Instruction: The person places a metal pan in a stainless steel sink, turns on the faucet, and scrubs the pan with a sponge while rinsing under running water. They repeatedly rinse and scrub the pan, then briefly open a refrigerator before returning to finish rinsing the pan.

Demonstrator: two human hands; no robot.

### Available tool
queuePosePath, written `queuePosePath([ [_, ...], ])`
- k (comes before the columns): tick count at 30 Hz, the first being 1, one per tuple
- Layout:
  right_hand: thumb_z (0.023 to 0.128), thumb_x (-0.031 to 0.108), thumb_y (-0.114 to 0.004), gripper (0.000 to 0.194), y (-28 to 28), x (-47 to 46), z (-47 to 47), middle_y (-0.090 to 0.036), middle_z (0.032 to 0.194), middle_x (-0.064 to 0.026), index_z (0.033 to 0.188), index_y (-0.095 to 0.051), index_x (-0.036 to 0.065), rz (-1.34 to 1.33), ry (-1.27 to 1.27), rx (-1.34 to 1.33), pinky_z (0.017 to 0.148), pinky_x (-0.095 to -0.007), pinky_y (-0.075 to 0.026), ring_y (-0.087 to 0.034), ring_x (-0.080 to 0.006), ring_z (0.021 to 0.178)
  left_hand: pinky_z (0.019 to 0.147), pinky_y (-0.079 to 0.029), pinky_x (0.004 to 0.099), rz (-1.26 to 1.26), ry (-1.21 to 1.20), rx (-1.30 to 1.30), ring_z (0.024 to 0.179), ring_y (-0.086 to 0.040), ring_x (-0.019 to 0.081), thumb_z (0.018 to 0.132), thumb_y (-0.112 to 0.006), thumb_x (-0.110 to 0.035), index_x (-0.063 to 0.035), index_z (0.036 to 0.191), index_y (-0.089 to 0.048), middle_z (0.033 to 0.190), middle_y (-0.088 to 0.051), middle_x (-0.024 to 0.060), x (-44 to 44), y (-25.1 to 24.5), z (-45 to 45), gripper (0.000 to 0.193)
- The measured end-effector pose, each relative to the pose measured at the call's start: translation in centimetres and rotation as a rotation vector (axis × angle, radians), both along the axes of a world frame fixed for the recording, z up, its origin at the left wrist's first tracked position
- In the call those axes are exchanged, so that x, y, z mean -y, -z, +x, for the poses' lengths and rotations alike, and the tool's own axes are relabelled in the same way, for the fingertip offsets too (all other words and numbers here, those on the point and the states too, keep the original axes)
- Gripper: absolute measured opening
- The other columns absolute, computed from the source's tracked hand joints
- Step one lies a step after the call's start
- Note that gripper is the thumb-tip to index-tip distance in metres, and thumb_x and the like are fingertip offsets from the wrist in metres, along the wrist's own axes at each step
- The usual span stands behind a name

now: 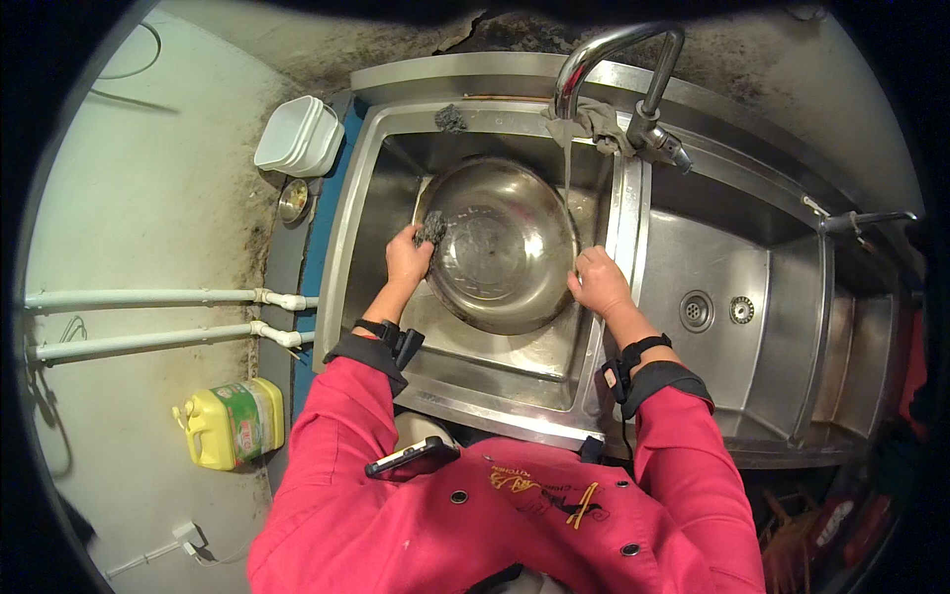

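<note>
A large round metal basin (pixel 486 249) rests in the left bowl of a stainless steel sink (pixel 475 416), a little liquid in its bottom. My left hand (pixel 408 256) pinches a grey steel-wool scourer (pixel 431 228) against the basin's left rim. On the opposite side, the fingers of my right hand (pixel 600 281) are curled around the right rim. A thin stream of water (pixel 568 167) falls from the chrome faucet (pixel 582 67) near the basin's upper right edge.
Another scourer (pixel 450 119) and a grey cloth (pixel 590 122) lie on the sink's back ledge. White plastic tubs (pixel 297 137) and a small metal bowl (pixel 294 200) stand left, above a yellow jug (pixel 234 423). A second basin with a drain (pixel 696 310) adjoins on the right.
</note>
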State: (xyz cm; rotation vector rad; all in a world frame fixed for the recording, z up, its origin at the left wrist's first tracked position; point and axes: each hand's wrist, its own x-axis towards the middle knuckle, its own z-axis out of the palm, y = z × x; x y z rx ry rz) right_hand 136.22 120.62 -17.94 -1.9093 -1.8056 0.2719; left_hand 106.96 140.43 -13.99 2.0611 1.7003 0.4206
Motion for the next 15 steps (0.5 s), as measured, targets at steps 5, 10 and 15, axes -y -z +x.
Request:
queuePosePath([
  [5, 0.074, 0.015, -0.065, 0.015, 0.1, -0.1, -0.1, -0.055, 0.084, -0.0122, 0.074, -0.059, 0.001, -0.028, -0.009, -0.042, 0.080, -0.0375, -0.049, -0.054, -0.0294, 0.090, 0.086, -0.048, 0.0408, -0.165, -0.043, -0.092, 0.096, -0.061, 0.0373, 0.073, -0.063, -0.016, -0.0033, 0.113, -0.061, 0.101, -0.065, 0.0233, 1.9, 9.1, -4.3, 0.043],
  [10, 0.073, 0.014, -0.065, 0.014, 0.3, -0.7, -1.0, -0.055, 0.084, -0.0126, 0.074, -0.059, 0.001, -0.013, -0.014, -0.010, 0.079, -0.0374, -0.049, -0.054, -0.0296, 0.089, 0.090, -0.046, 0.0397, -0.429, -0.054, -0.148, 0.105, -0.057, 0.0382, 0.071, -0.064, -0.014, 0.0019, 0.109, -0.062, 0.111, -0.061, 0.0246, 2.9, 14.0, -4.9, 0.041],
  [15, 0.072, 0.013, -0.066, 0.014, 0.5, -1.4, -1.6, -0.055, 0.082, -0.0135, 0.073, -0.058, 0.001, -0.019, -0.015, -0.028, 0.077, -0.0382, -0.048, -0.053, -0.0309, 0.086, 0.101, -0.036, 0.0426, -0.168, 0.056, -0.412, 0.121, -0.039, 0.0377, 0.079, -0.057, -0.011, -0.0003, 0.101, -0.065, 0.125, -0.047, 0.0185, 2.8, 14.6, -0.9, 0.026],
])
